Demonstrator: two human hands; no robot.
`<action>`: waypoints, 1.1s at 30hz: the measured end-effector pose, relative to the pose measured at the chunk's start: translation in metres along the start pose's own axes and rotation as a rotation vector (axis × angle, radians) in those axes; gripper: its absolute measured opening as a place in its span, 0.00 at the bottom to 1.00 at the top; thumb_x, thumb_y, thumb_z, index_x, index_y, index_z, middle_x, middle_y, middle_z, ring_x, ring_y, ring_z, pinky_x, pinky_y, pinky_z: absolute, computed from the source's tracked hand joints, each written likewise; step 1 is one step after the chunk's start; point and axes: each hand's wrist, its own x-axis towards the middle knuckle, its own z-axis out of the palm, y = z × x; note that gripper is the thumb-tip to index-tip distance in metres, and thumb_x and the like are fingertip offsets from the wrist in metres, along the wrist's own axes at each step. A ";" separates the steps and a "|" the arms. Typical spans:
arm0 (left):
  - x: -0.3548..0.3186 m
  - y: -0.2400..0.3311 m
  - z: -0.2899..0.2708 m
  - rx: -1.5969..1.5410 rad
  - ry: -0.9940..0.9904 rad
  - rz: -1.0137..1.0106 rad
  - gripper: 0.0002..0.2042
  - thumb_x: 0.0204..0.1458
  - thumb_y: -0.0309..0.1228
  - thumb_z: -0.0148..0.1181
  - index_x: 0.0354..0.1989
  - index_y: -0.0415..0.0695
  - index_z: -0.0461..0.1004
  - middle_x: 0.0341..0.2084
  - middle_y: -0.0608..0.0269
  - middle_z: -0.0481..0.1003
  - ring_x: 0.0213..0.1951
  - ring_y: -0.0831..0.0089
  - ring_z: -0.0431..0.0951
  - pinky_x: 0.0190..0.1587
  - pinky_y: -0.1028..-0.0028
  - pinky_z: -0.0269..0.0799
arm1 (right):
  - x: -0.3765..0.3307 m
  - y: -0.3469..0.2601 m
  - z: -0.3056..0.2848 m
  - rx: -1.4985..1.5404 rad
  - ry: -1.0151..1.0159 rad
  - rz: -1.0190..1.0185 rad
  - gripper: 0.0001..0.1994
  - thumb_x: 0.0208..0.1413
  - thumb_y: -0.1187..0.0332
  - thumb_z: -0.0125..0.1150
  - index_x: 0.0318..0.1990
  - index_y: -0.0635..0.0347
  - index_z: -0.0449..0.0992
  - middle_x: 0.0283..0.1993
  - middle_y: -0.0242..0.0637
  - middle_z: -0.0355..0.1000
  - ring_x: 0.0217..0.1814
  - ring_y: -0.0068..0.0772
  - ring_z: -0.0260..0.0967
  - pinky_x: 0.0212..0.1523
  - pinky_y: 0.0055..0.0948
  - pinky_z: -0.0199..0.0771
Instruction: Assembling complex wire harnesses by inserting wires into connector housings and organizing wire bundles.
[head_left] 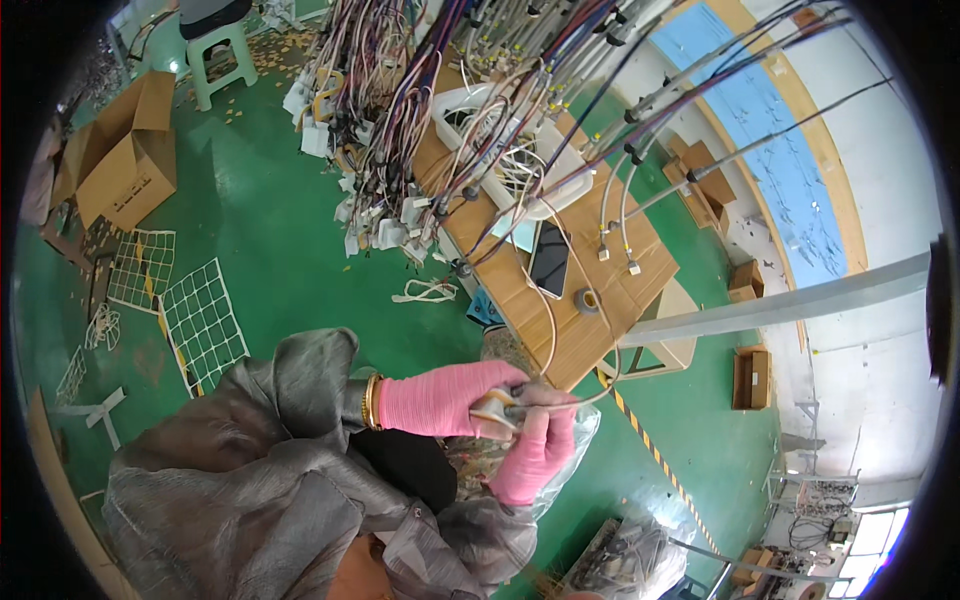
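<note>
Two pink-gloved hands of mine met just off the near corner of the wood-topped table (648, 262); my left hand (470, 392) reached in from the left, its fingers closed around a small pale piece (493, 408) with a tan band; my right hand (535, 450) came up from the near side, its fingers curled shut on the light cable (578, 403), though I cannot tell which fingertip did the pressing.

The pale piece lay between my two hands, right at my left fingertips and to the left of my right fingers, so the left was the nearer; its own long axis was too covered to read; the cable beside it ran left to right across my right fingers, then bent in a loop toward the far side, over the table.

On that table, farther off, a roll of tape (587, 301) sat near the loop; a dark-screened phone (549, 260) lay beyond it to the left; a white bin (568, 203) full of cords stood farther still; to the far left a thick bundle of wires (385, 120) hung with pale connectors (400, 232) dangling at its lower ends, well apart from my hands.
</note>
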 end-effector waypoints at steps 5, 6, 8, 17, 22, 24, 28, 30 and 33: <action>-0.009 0.004 -0.001 0.095 -0.017 0.047 0.33 0.46 0.42 0.69 0.57 0.41 0.61 0.42 0.58 0.72 0.42 0.65 0.75 0.42 0.68 0.72 | -0.005 -0.002 0.008 -0.165 -0.006 -0.028 0.03 0.55 0.77 0.53 0.32 0.65 0.74 0.33 0.31 0.68 0.36 0.21 0.62 0.37 0.21 0.63; -0.012 0.006 -0.006 0.106 -0.044 -0.022 0.30 0.47 0.40 0.69 0.55 0.42 0.63 0.43 0.57 0.72 0.42 0.64 0.75 0.43 0.68 0.72 | -0.008 -0.002 0.013 -0.209 0.021 -0.058 0.03 0.53 0.79 0.54 0.32 0.65 0.75 0.31 0.31 0.68 0.34 0.22 0.62 0.36 0.21 0.62; -0.020 0.012 -0.026 0.068 -0.096 -0.006 0.29 0.47 0.39 0.69 0.55 0.42 0.64 0.43 0.58 0.72 0.42 0.63 0.75 0.44 0.69 0.72 | -0.010 -0.004 0.015 -0.223 -0.100 -0.107 0.04 0.53 0.80 0.54 0.32 0.64 0.75 0.30 0.31 0.68 0.34 0.22 0.62 0.36 0.21 0.62; -0.087 0.077 -0.166 -1.060 0.277 0.701 0.26 0.52 0.41 0.56 0.55 0.39 0.60 0.34 0.59 0.64 0.30 0.62 0.67 0.22 0.63 0.73 | 0.040 0.017 0.032 -0.175 -0.150 0.114 0.07 0.58 0.72 0.53 0.37 0.66 0.77 0.28 0.25 0.65 0.27 0.14 0.56 0.28 0.17 0.53; -0.118 0.120 -0.182 -1.028 0.301 0.881 0.32 0.47 0.48 0.62 0.54 0.42 0.58 0.36 0.54 0.65 0.28 0.54 0.71 0.24 0.57 0.75 | 0.092 0.043 0.085 -0.294 -0.213 -0.098 0.15 0.53 0.71 0.61 0.48 0.66 0.75 0.42 0.33 0.72 0.41 0.22 0.66 0.45 0.23 0.67; -0.128 0.124 -0.181 -0.773 0.094 0.710 0.30 0.46 0.47 0.62 0.51 0.43 0.57 0.34 0.54 0.64 0.24 0.55 0.69 0.24 0.57 0.74 | 0.114 0.041 0.124 -0.295 -0.353 -0.197 0.24 0.50 0.72 0.64 0.56 0.65 0.69 0.53 0.39 0.70 0.53 0.30 0.67 0.54 0.28 0.66; -0.144 0.139 -0.187 -0.707 -0.057 0.758 0.27 0.45 0.44 0.60 0.48 0.44 0.57 0.32 0.56 0.63 0.25 0.57 0.69 0.24 0.60 0.72 | 0.119 0.043 0.215 0.137 -0.727 -0.297 0.38 0.47 0.75 0.66 0.66 0.63 0.54 0.59 0.41 0.67 0.62 0.33 0.62 0.62 0.33 0.59; -0.149 0.149 -0.185 -0.835 0.062 0.861 0.24 0.46 0.42 0.59 0.46 0.44 0.58 0.32 0.58 0.63 0.27 0.60 0.68 0.23 0.63 0.69 | 0.118 0.048 0.242 0.308 -0.924 -0.082 0.33 0.47 0.75 0.66 0.63 0.62 0.61 0.53 0.37 0.70 0.54 0.28 0.66 0.58 0.31 0.63; -0.164 0.167 -0.186 -0.911 0.255 1.039 0.20 0.47 0.38 0.57 0.43 0.44 0.59 0.31 0.60 0.62 0.29 0.65 0.67 0.23 0.66 0.66 | 0.114 0.061 0.239 0.050 -1.016 0.109 0.25 0.46 0.73 0.68 0.55 0.62 0.71 0.48 0.35 0.71 0.49 0.26 0.68 0.53 0.29 0.67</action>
